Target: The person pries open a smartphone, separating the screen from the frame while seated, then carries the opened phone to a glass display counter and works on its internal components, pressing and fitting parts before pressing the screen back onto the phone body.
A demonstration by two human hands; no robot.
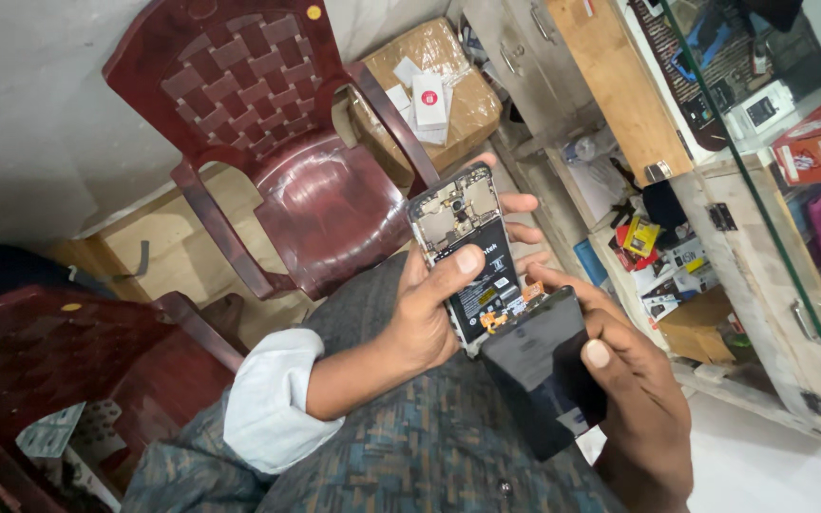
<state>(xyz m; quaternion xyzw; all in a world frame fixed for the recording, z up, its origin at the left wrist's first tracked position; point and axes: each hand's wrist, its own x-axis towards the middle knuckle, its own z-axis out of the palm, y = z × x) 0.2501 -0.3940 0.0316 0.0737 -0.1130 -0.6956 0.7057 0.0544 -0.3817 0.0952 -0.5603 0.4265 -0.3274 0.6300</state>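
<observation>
My left hand (pixel 427 306) grips an opened phone body (pixel 467 249), its back cover off, showing the circuit board at the top and a black battery below. The thumb presses on the battery. My right hand (pixel 634 399) holds the black screen panel (pixel 545 370) by its edge, thumb on the glass. The panel is folded away from the body's lower end and still joined to it by orange flex cables (pixel 517 306). Both are held over my lap, above patterned cloth (pixel 429 446).
A dark red plastic chair (pixel 277 142) stands ahead, another (pixel 59 361) at the left. A taped cardboard box (pixel 444 85) with small white boxes lies behind the chair. At the right, a wooden counter (pixel 610 76) with a glass front and shelves of small parts and packets (pixel 662 261).
</observation>
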